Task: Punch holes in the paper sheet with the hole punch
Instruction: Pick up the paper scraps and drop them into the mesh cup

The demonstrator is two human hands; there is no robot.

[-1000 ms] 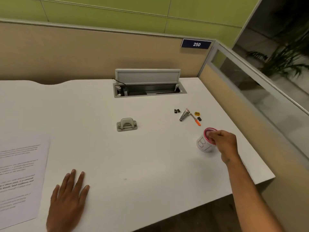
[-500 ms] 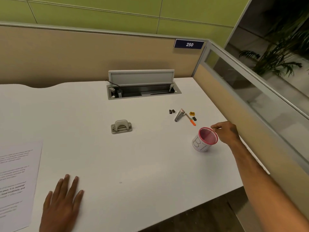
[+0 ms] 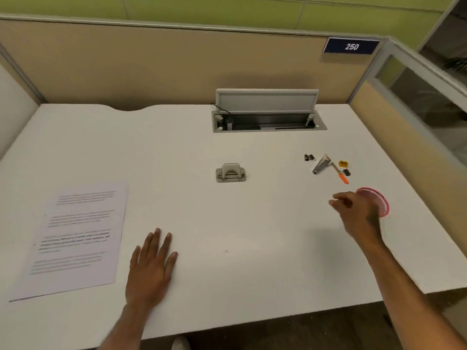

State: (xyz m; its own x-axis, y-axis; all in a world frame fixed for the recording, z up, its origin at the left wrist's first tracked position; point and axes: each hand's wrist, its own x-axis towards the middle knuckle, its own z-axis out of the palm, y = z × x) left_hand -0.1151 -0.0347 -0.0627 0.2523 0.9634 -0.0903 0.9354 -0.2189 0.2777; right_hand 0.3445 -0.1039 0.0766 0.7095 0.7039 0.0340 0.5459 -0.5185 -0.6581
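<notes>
- The left hand (image 3: 151, 271) lies flat, palm down, on the white desk top (image 3: 240, 236) near its front edge, fingers straight and slightly spread, holding nothing.
- Just to its left lies the white printed paper sheet (image 3: 73, 238), flat on the desk with lines of blurred text, apart from the hand.
- The right hand (image 3: 358, 213) hangs above the right part of the desk, blurred, fingers loosely curled and pointing left with a gap between thumb and forefinger, nothing gripped.
- Behind that hand stands a white cup with a pink rim (image 3: 379, 200), mostly hidden by it; whether they touch cannot be told.
- Farther back lies a small scatter: an orange-handled tool (image 3: 343, 177), a silver metal clipper-like piece (image 3: 321, 164), a small yellow block (image 3: 343, 163) and black binder clips (image 3: 308, 157).
- The grey metal hole punch (image 3: 230, 172) sits upright mid-desk, well apart from both hands and from the sheet.
- Beyond it, an open grey cable tray with raised lid (image 3: 267, 101) is set into the desk.
- On the beige partition (image 3: 151, 66) hangs a dark blue plate reading 250 (image 3: 351, 46).
</notes>
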